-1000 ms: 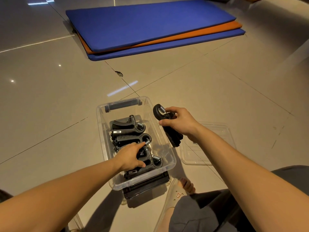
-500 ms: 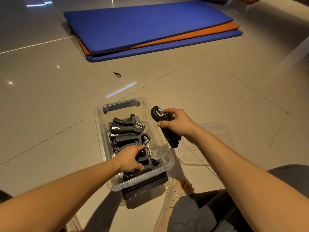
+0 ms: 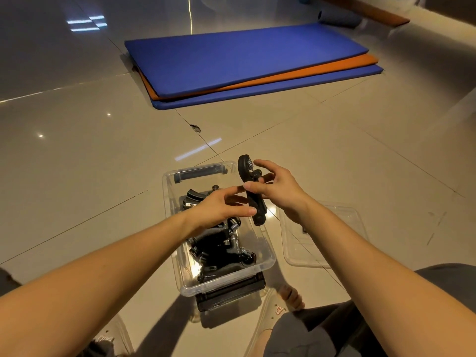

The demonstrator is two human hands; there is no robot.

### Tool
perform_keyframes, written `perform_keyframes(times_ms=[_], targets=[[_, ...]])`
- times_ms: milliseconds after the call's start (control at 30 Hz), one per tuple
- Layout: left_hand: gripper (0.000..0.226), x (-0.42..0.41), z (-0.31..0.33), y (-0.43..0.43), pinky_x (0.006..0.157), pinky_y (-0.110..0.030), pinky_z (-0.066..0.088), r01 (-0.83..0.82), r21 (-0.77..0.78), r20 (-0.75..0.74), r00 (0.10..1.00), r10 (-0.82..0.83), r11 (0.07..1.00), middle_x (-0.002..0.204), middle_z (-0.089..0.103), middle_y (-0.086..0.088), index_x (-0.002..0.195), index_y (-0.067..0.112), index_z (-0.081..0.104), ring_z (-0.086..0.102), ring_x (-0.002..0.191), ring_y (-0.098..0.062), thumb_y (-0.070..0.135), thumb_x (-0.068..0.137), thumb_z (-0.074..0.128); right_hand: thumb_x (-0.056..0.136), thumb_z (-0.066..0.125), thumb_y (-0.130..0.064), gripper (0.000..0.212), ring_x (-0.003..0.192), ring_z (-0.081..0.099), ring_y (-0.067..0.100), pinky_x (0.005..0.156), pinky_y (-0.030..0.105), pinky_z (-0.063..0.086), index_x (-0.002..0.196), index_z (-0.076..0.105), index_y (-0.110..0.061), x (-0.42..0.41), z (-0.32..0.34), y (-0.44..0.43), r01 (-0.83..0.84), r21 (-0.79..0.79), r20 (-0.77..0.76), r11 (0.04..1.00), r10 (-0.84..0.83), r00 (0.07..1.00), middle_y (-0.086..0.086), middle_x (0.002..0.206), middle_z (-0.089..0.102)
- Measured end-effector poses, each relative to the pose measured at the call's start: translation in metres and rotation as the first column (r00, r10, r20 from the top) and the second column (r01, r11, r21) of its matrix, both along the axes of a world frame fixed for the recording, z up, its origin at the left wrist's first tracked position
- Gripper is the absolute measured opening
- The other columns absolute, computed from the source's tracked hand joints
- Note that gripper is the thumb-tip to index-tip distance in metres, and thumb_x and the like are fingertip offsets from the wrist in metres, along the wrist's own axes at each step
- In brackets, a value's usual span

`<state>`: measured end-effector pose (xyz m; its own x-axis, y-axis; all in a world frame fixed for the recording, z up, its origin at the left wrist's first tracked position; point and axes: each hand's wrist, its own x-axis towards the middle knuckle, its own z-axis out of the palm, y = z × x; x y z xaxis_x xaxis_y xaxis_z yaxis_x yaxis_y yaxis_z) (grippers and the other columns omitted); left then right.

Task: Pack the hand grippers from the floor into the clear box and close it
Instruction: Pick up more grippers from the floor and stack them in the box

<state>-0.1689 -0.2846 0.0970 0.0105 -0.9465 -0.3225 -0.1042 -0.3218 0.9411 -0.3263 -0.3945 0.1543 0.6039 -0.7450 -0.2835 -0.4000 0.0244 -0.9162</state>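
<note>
A: Surroundings? 
B: Clear box (image 3: 219,284) sits open on the floor (image 3: 103,163), resting on a black case (image 3: 231,295). Its lid (image 3: 301,251) lies just beside it on the right, partly under the right forearm. A sandalled foot (image 3: 286,297) is near the box's front corner. The left forearm crosses over the box and hides part of the packed grippers (image 3: 219,251), which lie jumbled inside.

A: Item in hand? 
B: One hand gripper (image 3: 253,194), in the air over the box's far right rim. Long axis is near upright, slightly tilted: spring loop up and away, handle ends down toward the person. The right hand (image 3: 280,191) pinches it, thumb in front and fingers behind. The left hand (image 3: 219,210) has its fingers stretched out, tips at the handle, clasping nothing.

A: Room? 
B: Glossy beige tiles with light reflections and a chip (image 3: 195,128) at one joint. Stacked mats (image 3: 244,57) lie well beyond, blue over orange over blue.
</note>
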Motion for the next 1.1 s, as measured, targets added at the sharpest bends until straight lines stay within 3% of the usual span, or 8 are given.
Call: perform_keyframes(times_ms=[133, 333, 467, 633, 767, 833, 967, 1100], targets=[[0.077, -0.008, 0.009, -0.001, 0.118, -0.052, 0.033, -0.060, -0.051, -0.119, 0.991, 0.054, 0.997, 0.134, 0.066, 0.008, 0.142, 0.046, 0.050, 0.055, 0.132, -0.013, 0.045, 0.074, 0.087, 0.081, 0.084, -0.026, 0.075, 0.109, 0.065, 0.021, 0.086, 0.023, 0.049, 0.146, 0.047, -0.034, 0.007, 0.009, 0.004, 0.095, 0.012, 0.117, 0.995, -0.096, 0.988, 0.011, 0.113, 0.059], [0.079, -0.004, 0.023, 0.000, 0.110, -0.041, 0.042, -0.133, -0.108, -0.069, 0.990, 0.126, 0.985, 0.118, 0.074, 0.009, 0.143, 0.043, 0.047, 0.066, 0.113, -0.004, 0.035, 0.076, 0.088, 0.082, 0.083, -0.028, 0.083, 0.113, 0.066, 0.023, 0.102, 0.037, 0.046, 0.152, 0.038, -0.032, 0.009, 0.020, 0.005, 0.105, 0.018, 0.185, 0.994, -0.106, 0.977, 0.022, 0.109, 0.066], [0.070, -0.002, 0.028, 0.000, 0.088, -0.026, 0.048, -0.162, -0.173, 0.033, 0.985, 0.171, 0.971, 0.109, 0.073, 0.012, 0.121, 0.068, 0.049, 0.066, 0.103, 0.002, 0.047, 0.068, 0.089, 0.084, 0.081, -0.025, 0.082, 0.100, 0.072, 0.010, 0.091, 0.029, 0.049, 0.153, 0.036, -0.030, 0.007, 0.024, 0.000, 0.061, 0.008, 0.192, 0.998, -0.061, 0.979, 0.008, 0.092, 0.076], [0.085, 0.007, 0.022, 0.002, 0.088, -0.028, 0.047, -0.137, -0.232, 0.203, 0.961, 0.186, 0.963, 0.109, 0.070, 0.011, 0.144, 0.043, 0.049, 0.062, 0.099, 0.004, 0.058, 0.068, 0.085, 0.087, 0.075, -0.041, 0.069, 0.094, 0.074, 0.014, 0.085, 0.032, 0.057, 0.148, 0.044, -0.031, 0.002, 0.037, -0.011, 0.124, -0.070, 0.179, 0.990, -0.110, 0.978, 0.009, 0.107, 0.073], [0.091, 0.017, 0.018, 0.007, 0.085, -0.016, 0.040, -0.087, -0.258, 0.342, 0.923, 0.175, 0.962, 0.112, 0.062, 0.015, 0.144, 0.043, 0.048, 0.058, 0.104, 0.001, 0.076, 0.064, 0.075, 0.097, 0.066, -0.023, 0.042, 0.084, 0.076, 0.018, 0.079, 0.033, 0.062, 0.138, 0.056, -0.020, -0.003, 0.040, -0.015, 0.165, -0.096, 0.122, 0.982, -0.152, 0.981, 0.011, 0.108, 0.070], [0.091, 0.022, 0.012, 0.009, 0.088, -0.022, 0.043, -0.042, -0.288, 0.491, 0.851, 0.186, 0.957, 0.107, 0.055, 0.018, 0.143, 0.041, 0.049, 0.052, 0.105, -0.003, 0.084, 0.064, 0.067, 0.097, 0.063, -0.012, 0.033, 0.079, 0.076, 0.021, 0.077, 0.037, 0.062, 0.130, 0.062, -0.013, -0.005, 0.039, -0.015, 0.153, -0.060, 0.047, 0.986, -0.150, 0.988, 0.015, 0.108, 0.070], [0.090, 0.025, 0.000, 0.015, 0.082, -0.028, 0.037, 0.094, -0.293, 0.775, 0.606, 0.178, 0.952, 0.101, 0.042, 0.024, 0.144, 0.039, 0.048, 0.040, 0.098, -0.005, 0.092, 0.070, 0.049, 0.097, 0.060, -0.002, 0.032, 0.074, 0.073, 0.024, 0.075, 0.042, 0.061, 0.128, 0.060, -0.010, -0.011, 0.029, -0.013, 0.097, 0.040, -0.148, 0.995, -0.090, 0.985, 0.017, 0.103, 0.069], [0.090, 0.023, -0.017, 0.026, 0.087, -0.032, 0.034, 0.230, -0.157, 0.909, 0.414, 0.049, 0.961, 0.105, 0.048, 0.016, 0.142, 0.036, 0.051, 0.036, 0.099, -0.008, 0.094, 0.076, 0.033, 0.095, 0.061, 0.001, 0.028, 0.071, 0.070, 0.023, 0.074, 0.041, 0.060, 0.121, 0.061, -0.009, -0.018, 0.005, -0.008, 0.008, 0.070, -0.327, 0.997, 0.016, 0.945, 0.019, 0.098, 0.071]])
